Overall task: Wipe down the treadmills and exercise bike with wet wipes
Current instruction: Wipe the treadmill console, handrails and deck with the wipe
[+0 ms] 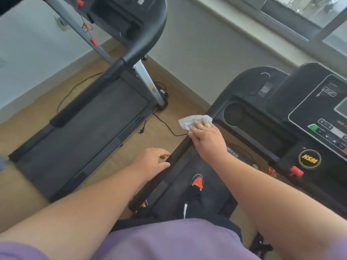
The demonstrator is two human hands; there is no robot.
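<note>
Flat-fingered, the right hand (205,136) presses a crumpled white wet wipe (191,121) onto the near treadmill's black padded handrail (167,166); the left hand (152,163) rests on it, loosely curled. Judging by this, console, second grey-framed treadmill (105,102) and bike remain.

Two treadmills (90,117) (281,117), one wet wipe (189,121), two hands (152,163) (205,136), two shoes (197,182) (143,204), one red safety clip (296,171).

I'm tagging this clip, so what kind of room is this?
Probably a small gym or fitness room: two treadmills side by side, one on the left and one the person stands on, with a button console, on a wooden floor under a window.
</note>
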